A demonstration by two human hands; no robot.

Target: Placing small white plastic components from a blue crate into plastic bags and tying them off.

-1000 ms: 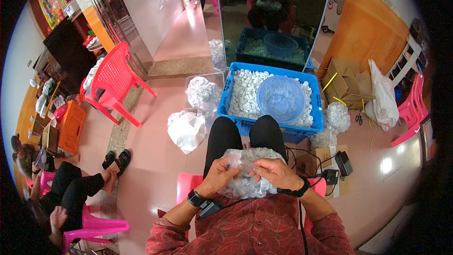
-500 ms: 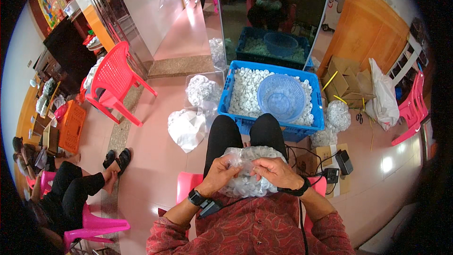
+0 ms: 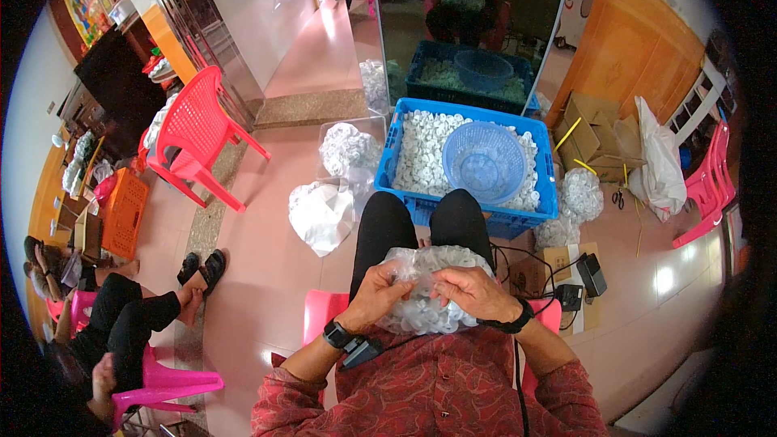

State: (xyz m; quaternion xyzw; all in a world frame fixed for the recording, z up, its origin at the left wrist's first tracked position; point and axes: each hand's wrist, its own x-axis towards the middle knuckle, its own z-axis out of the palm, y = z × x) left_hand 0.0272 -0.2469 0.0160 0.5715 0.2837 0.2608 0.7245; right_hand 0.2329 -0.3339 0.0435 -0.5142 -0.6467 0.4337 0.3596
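Note:
A clear plastic bag [image 3: 429, 317] full of small white plastic pieces rests on my lap, against my red patterned shirt. My left hand [image 3: 374, 298] pinches the gathered plastic at the bag's near-left top. Close beside it, my right hand [image 3: 476, 294] has its thumb and fingers closed on the bag's top edge. A narrow gap separates the two sets of fingertips. Beyond my knees, a blue crate [image 3: 387, 150] holds loose white pieces [image 3: 422, 146], with a round blue basket [image 3: 486, 166] lying on them.
Filled clear bags [image 3: 350, 150] and a white sheet-like bag [image 3: 322, 214] lie left of the crate. To the right are a cardboard box [image 3: 599, 133], black cables and a black power adapter [image 3: 592, 275]. A red chair [image 3: 194, 125] stands left; people sit at the far left.
My fingers have shifted only slightly on the bag. At the lower left, a seated person's hand has come into view. The whole picture has moved a little.

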